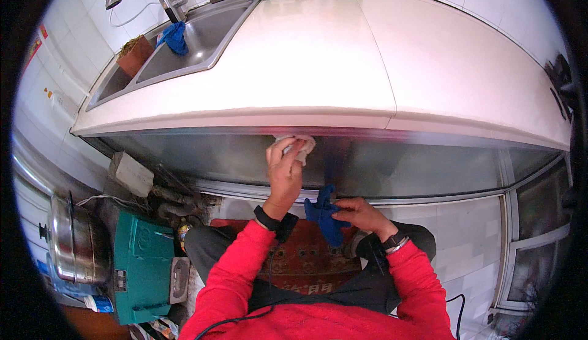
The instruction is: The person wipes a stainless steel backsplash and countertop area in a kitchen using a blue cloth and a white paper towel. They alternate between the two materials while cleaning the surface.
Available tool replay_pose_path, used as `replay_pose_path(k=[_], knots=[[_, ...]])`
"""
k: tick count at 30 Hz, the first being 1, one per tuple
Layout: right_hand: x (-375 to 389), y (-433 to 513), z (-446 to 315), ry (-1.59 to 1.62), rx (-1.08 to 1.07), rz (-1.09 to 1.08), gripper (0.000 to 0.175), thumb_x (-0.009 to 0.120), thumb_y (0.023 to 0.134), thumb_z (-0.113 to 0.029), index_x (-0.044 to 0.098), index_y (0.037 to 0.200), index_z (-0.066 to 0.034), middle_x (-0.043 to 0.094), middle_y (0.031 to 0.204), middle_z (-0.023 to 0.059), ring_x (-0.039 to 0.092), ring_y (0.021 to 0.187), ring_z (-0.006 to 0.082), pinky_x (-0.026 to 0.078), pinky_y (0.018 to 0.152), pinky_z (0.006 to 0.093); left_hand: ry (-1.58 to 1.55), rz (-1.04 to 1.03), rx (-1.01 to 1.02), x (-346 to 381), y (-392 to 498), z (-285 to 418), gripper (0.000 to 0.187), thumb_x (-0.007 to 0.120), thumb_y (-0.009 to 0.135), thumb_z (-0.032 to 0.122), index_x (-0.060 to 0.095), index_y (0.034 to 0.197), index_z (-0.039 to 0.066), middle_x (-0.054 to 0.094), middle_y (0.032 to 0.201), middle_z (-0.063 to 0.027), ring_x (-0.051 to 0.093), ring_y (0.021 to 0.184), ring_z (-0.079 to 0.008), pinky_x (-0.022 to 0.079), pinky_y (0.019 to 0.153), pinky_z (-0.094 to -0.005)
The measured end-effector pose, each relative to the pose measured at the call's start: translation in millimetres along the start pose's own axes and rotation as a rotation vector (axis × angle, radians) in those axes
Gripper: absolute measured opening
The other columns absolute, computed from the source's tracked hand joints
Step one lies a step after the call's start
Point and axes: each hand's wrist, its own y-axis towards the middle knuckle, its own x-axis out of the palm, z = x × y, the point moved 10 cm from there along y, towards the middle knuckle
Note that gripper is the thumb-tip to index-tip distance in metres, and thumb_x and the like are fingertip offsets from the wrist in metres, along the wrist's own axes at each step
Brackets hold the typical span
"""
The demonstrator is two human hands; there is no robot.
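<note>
My left hand [285, 165] presses a crumpled white wipe [307, 149] against the upper part of a glass cabinet door [229, 156], just under the countertop's front edge. A blue cloth [327, 218] hangs from my right hand [360, 213], gripped between thumb and fingers, in front of the door's lower metal frame [390, 201]. The glass looks grey and cloudy, with faint reflections. Both wrists carry dark bands, and red sleeves cover my forearms.
The pale countertop [312, 64] overhangs the doors. A steel sink [202, 41] holds another blue cloth [175, 38]. At left stand a teal box [142, 266], a steel pot [76, 239] and pipes. A red patterned mat [308, 266] lies below me.
</note>
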Motion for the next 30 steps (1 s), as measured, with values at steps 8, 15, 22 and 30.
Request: replay_pose_path(k=[8,15,22,30], knots=[[4,1,-4,0.076,0.042,-0.05,0.043,0.069,0.088,-0.029,0.063,0.119,0.0008,0.07,0.108,0.0129,0.064,0.098,0.0179,0.05,0.087,0.031,0.044,-0.14,0.121,40,-41,-14,0.038,0.056,0.078,-0.004,0.067,0.112,0.01,0.06,0.113,-0.0101,0.053,0.107,-0.0337,0.047,0.091,-0.0423],[-1,-1,-13,0.026,0.043,-0.028,0.042,0.069,0.088,-0.026,0.062,0.118,0.003,0.069,0.108,0.0128,0.063,0.098,0.0154,0.049,0.087,0.0304,0.129,-0.253,0.036,48,-76,-61,0.03,0.063,0.075,-0.001,0.067,0.104,0.004,0.059,0.11,-0.011,0.053,0.108,-0.0337,0.046,0.093,-0.0415],[-1,-8,-26,0.081,0.087,-0.014,0.041,0.07,0.088,-0.024,0.063,0.118,0.0036,0.069,0.109,0.0122,0.062,0.099,0.0175,0.048,0.088,0.031,0.125,0.013,-0.227,-12,-76,-120,0.031,0.056,0.072,-0.008,0.066,0.099,0.004,0.059,0.107,-0.0123,0.053,0.107,-0.0334,0.044,0.093,-0.0405],[0,-5,-29,-0.078,0.081,-0.03,0.035,0.069,0.089,-0.021,0.064,0.115,0.0026,0.068,0.103,0.0068,0.059,0.092,0.0127,0.048,0.084,0.0289,0.025,0.203,-0.179,-24,-38,-75,0.033,0.06,0.071,-0.005,0.067,0.101,0.008,0.058,0.112,-0.0111,0.053,0.108,-0.0329,0.043,0.094,-0.0421]])
